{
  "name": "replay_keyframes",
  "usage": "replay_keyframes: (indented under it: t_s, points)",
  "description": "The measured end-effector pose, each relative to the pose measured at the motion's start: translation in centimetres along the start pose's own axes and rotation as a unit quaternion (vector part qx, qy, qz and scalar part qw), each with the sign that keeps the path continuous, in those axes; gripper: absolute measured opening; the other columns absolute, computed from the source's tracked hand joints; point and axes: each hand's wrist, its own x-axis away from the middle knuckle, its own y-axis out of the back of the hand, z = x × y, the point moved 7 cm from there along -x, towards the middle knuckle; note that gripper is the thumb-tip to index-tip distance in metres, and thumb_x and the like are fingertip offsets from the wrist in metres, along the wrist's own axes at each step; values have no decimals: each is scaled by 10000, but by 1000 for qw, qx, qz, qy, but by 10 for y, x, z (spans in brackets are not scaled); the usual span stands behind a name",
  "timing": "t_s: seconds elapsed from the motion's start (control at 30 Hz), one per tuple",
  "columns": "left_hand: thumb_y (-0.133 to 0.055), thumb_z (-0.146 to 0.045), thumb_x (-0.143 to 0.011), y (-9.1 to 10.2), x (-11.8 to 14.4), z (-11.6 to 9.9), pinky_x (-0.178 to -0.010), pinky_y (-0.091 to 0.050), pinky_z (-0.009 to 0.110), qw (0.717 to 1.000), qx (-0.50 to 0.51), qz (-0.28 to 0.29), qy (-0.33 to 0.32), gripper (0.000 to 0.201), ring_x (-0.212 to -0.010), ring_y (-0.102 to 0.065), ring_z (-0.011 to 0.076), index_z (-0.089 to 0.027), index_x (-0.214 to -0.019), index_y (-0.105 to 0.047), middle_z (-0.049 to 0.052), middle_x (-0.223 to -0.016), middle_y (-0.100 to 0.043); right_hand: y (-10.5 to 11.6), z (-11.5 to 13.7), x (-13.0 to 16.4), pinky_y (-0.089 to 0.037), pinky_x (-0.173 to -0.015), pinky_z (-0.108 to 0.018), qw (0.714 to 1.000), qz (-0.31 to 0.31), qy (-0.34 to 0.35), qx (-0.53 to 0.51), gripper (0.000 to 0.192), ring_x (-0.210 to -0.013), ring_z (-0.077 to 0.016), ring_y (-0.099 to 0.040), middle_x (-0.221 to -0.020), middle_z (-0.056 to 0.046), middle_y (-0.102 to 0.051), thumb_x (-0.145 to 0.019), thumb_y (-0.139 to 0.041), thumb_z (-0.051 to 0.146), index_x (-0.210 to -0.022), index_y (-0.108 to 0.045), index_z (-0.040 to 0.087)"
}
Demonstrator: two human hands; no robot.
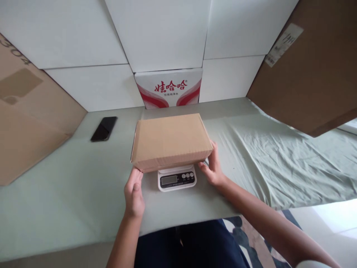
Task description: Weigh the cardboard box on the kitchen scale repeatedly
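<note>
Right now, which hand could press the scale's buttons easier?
Probably the right hand: it sits beside the cardboard box, nearer the buttons on the scale. The left hand is farther.

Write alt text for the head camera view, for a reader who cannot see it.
A person's left hand and right hand touch the front corners of a closed cardboard box sitting on a small white kitchen scale. The scale stands on a green cloth, with a black phone to the left.
</note>
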Motion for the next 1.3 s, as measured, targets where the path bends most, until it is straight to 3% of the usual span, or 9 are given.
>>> replay_keyframes:
  t_s: [0.4, 0.5, 0.67, 0.8, 0.9, 1.03, 1.17, 1.3]
  points:
    - [-608, -734, -877, -1, 2, -6, -1246, -394, 575, 1000, -6, -1, -20, 821, -1470, -545, 421, -141, -1442, -671, 215, -1441, -687, 4, -4, 8, -458, -1160, -664, 999, -23, -23, -23, 780, -1441, -388, -425, -1542, -110, -402, -973, -522, 645, -1655, -224, 410]
    - [-603, -724, -887, -1, 3, -9, -1258, -386, 555, 999, -13, -6, -34, 790, -1498, -517, 412, -168, -1444, -676, 197, -1482, -663, 6, -7, 9, -409, -1220, -685, 998, -35, -42, -22, 770, -1510, -405, -390, -1604, -94, -376, -974, -485, 666, -1655, -228, 415]
    - [-636, -728, -873, -7, 8, -8, -1231, -428, 561, 999, -22, 40, -29, 805, -1487, -520, 437, -153, -1433, -681, 206, -1490, -651, 1, -11, 16, -282, -1329, -680, 996, -15, -72, -52, 779, -1610, -390, -305, -1721, -59, -321, -983, -471, 683, -1664, -208, 413]
    - [-658, -716, -863, -6, 7, -17, -1223, -432, 550, 998, -2, 25, -56, 755, -1455, -549, 422, -173, -1386, -707, 185, -1435, -681, -2, -8, 22, -269, -1351, -669, 993, 0, -105, -62, 849, -1670, -364, -235, -1784, -2, -234, -977, -455, 713, -1693, -100, 426]
    - [-680, -713, -847, -6, -17, -32, -1219, -435, 508, 997, 24, -5, -72, 676, -1393, -605, 368, -243, -1331, -724, 127, -1359, -718, 0, 2, 5, -331, -1333, -656, 994, -7, -84, -66, 908, -1672, -356, -255, -1790, 18, -216, -960, -445, 759, -1697, -13, 451]
    - [-659, -714, -863, -30, -86, -37, -1206, -444, 460, 997, 34, 27, -65, 578, -1374, -620, 314, -284, -1245, -716, 92, -1300, -730, -3, 2, -56, -416, -1285, -627, 997, -8, -30, -76, 925, -1646, -360, -316, -1789, -12, -247, -953, -445, 786, -1700, -41, 419]
    - [-681, -765, -804, -57, -140, -8, -1156, -472, 458, 996, 65, 27, -59, 636, -1286, -671, 312, -242, -1166, -689, 112, -1215, -744, -22, -36, -103, -377, -1317, -569, 994, -22, -28, -105, 975, -1653, -319, -309, -1805, -42, -211, -934, -456, 801, -1697, -47, 353]
    - [-690, -747, -811, -59, -147, 33, -1141, -474, 428, 999, 44, 10, -26, 637, -1303, -665, 300, -237, -1192, -673, 131, -1260, -733, -40, -73, -104, -312, -1348, -550, 990, -31, -71, -118, 1059, -1647, -329, -308, -1803, -95, -204, -892, -511, 802, -1695, -80, 263]
